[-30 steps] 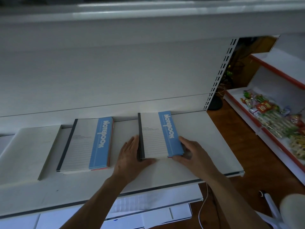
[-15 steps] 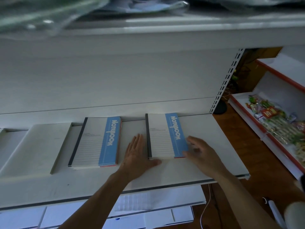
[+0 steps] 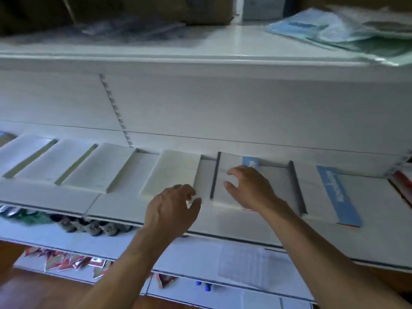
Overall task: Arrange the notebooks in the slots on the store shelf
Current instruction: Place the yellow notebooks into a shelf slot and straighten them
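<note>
Two stacks of white notebooks with a blue title band lie flat on the white store shelf (image 3: 234,226). My right hand (image 3: 249,188) hovers over the left stack (image 3: 219,175), fingers spread and curled, holding nothing. The right stack (image 3: 330,192) lies untouched beside it. My left hand (image 3: 171,208) floats open above the shelf's front edge, just left of the first stack and below a plain white notebook stack (image 3: 171,172). More plain white stacks (image 3: 100,166) run off to the left. The picture is blurred by motion.
The upper shelf (image 3: 234,39) carries plastic-wrapped packs (image 3: 347,30) at right and dark blurred items at left. Below the notebook shelf lie papers (image 3: 249,266) and coloured packets (image 3: 66,262). A red-edged shelf (image 3: 401,184) borders the far right.
The view has swung left and up. Both hands left the right notebook stack; my right hand now hovers over the left stack and my left hand is lifted off the shelf.
</note>
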Action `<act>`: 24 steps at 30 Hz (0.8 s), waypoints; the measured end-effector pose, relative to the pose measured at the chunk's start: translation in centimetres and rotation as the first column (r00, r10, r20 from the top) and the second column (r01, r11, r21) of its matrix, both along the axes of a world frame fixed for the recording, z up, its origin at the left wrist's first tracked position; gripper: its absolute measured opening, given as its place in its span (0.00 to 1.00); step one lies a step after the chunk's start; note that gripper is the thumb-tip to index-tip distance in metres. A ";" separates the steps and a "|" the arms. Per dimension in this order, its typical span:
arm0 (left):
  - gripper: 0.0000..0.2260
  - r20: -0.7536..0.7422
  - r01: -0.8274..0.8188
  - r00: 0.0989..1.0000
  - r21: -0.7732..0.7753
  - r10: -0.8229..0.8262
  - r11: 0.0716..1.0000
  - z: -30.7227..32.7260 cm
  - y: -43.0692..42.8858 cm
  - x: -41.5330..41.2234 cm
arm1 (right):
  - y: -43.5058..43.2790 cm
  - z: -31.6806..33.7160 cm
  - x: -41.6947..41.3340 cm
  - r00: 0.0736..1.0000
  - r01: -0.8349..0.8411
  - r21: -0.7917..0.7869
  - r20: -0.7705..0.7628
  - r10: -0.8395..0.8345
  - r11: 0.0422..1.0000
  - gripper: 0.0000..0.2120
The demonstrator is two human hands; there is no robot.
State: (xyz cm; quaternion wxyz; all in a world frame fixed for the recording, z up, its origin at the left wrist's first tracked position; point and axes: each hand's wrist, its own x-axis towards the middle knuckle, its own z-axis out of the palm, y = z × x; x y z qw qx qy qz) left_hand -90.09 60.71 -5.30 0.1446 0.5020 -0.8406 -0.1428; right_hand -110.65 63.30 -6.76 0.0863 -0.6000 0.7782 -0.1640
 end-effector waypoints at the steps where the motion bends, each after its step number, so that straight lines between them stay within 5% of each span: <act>1: 0.13 0.024 -0.025 0.999 -0.003 0.025 1.000 0.2 -0.4 2.8 | -1.3 0.1 2.4 0.999 -0.039 0.016 0.013 0.039 0.999 0.20; 13: 0.17 0.084 -0.582 0.810 -0.009 0.581 0.813 1.5 -1.7 40.7 | -15.1 1.2 39.5 0.835 -0.499 -0.022 0.256 0.487 0.867 0.20; 24: 0.16 0.086 -0.713 0.699 0.014 0.709 0.701 -2.1 -13.6 57.6 | -30.5 -1.0 59.1 0.751 -0.608 -0.046 0.293 0.592 0.793 0.17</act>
